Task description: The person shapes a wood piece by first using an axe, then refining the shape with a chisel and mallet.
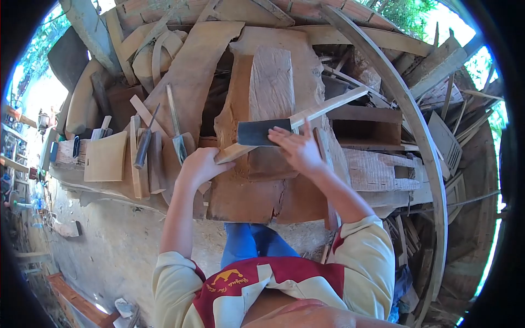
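Note:
A long pale wooden stick [328, 105] lies slantwise over the workbench, its lower left end in my left hand [201, 165], which is closed round it. Across the stick rests a black rectangular sheet [254, 133], perhaps sandpaper; its underside is hidden. My right hand [299, 148] holds this sheet against the stick, several fingertips on its right part and one finger sticking up. Under the stick is a rough grey wooden block [272, 82] on a broad brown board [240, 199]. Left of my left hand lies a chisel-like metal tool [178, 143].
A wood-handled tool [143, 148], a thin tan rectangular board [105, 158] and narrow wood pieces lie at the bench's left. A long curved wooden strip [413, 115] arches along the right. Scrap wood is piled behind and right. An open wooden box [366, 113] stands right of the block.

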Demonstrator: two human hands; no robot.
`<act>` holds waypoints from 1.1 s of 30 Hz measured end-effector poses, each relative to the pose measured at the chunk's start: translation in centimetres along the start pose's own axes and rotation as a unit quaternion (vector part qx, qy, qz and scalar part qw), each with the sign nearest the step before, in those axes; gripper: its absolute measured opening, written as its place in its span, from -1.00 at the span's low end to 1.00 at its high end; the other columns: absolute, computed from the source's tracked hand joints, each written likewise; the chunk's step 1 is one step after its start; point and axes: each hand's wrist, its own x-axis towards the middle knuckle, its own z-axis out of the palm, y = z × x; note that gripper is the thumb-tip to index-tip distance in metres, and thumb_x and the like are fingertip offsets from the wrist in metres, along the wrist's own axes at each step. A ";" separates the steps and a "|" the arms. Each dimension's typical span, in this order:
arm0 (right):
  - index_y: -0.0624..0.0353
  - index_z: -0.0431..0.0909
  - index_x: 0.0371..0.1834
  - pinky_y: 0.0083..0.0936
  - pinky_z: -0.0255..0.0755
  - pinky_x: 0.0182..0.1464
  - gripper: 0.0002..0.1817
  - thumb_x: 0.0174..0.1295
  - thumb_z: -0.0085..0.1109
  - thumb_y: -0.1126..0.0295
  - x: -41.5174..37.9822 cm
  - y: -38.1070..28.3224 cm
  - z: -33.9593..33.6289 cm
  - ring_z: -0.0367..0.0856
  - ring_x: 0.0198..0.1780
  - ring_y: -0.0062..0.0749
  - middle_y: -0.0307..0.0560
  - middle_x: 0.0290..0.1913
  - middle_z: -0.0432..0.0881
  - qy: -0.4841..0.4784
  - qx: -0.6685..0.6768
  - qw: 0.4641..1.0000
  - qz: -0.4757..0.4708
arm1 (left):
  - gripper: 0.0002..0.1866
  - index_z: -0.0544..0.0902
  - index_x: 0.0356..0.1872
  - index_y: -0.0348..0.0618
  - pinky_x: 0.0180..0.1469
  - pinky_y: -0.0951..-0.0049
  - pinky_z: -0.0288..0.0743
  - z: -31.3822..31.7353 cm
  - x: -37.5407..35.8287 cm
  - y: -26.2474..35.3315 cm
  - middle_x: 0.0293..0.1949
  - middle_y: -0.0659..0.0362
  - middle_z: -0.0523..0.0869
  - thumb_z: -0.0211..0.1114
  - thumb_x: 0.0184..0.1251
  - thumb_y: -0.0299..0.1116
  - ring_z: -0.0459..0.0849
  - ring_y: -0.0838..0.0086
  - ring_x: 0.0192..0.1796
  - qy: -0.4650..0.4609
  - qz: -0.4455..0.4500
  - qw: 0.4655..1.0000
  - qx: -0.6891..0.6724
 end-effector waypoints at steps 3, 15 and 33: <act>-0.03 0.54 -0.11 0.18 -0.29 0.29 -0.75 0.15 -0.01 0.40 -1.0 6.7 0.4 0.52 0.03 -0.51 -0.32 -0.06 0.60 0.054 -0.066 0.994 0.073 | -0.47 0.60 -0.37 -0.26 -0.29 0.34 0.43 -0.2 0.5 -0.2 -0.49 0.00 0.62 0.33 -0.06 0.10 0.62 0.24 -0.39 -0.041 -0.004 0.998 -0.044; -0.01 0.54 -0.11 0.10 -0.21 0.31 -0.67 0.00 0.09 0.51 0.2 0.8 -0.3 0.46 0.10 -0.56 -0.31 -0.03 0.58 0.006 -0.004 1.000 0.023 | -0.42 0.58 -0.33 -0.35 -0.36 0.39 0.41 -0.1 1.8 -1.2 -0.56 0.06 0.58 0.36 -0.07 0.08 0.56 0.38 -0.48 -0.072 0.010 0.995 -0.063; 0.32 0.53 -0.35 -0.30 0.42 -0.27 -0.80 0.22 0.02 0.37 -7.0 5.5 -8.4 0.56 -0.42 -0.03 0.13 -0.44 0.58 0.244 -0.036 0.954 0.173 | -0.39 0.57 -0.51 -0.32 -0.37 0.31 0.39 2.5 -0.5 -2.4 -0.60 -0.01 0.56 0.31 -0.08 0.19 0.57 0.24 -0.47 0.013 0.047 0.991 -0.121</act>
